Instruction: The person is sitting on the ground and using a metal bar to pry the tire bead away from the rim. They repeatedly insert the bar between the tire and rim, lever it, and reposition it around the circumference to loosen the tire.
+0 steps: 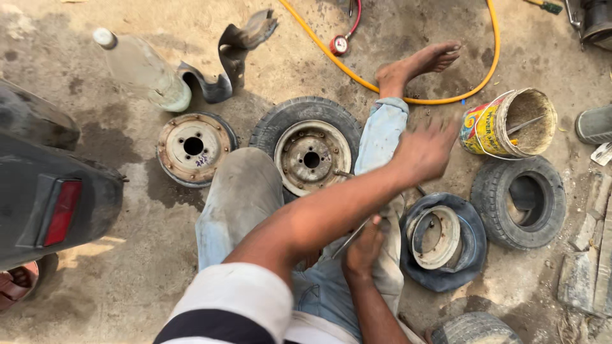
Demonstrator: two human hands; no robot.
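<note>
Dusty concrete floor [127,255] carries scattered wheel parts around a seated person. The left hand [424,151], blurred in motion, reaches across the body with fingers [446,130] spread open and nothing in them, just short of the yellow tin bucket [503,124]. Below those fingers the right hand [363,250] is closed around a thin metal rod [350,237], resting on the lap. Just beside that hand lies a black inner tube with a rim half [440,241]; beyond the knee sits a tyre on its steel rim [310,153]. The work seems to be at the tyre-fitting stage, with the open hand fetching something; closing on it would call for a slower, steadier reach.
</note>
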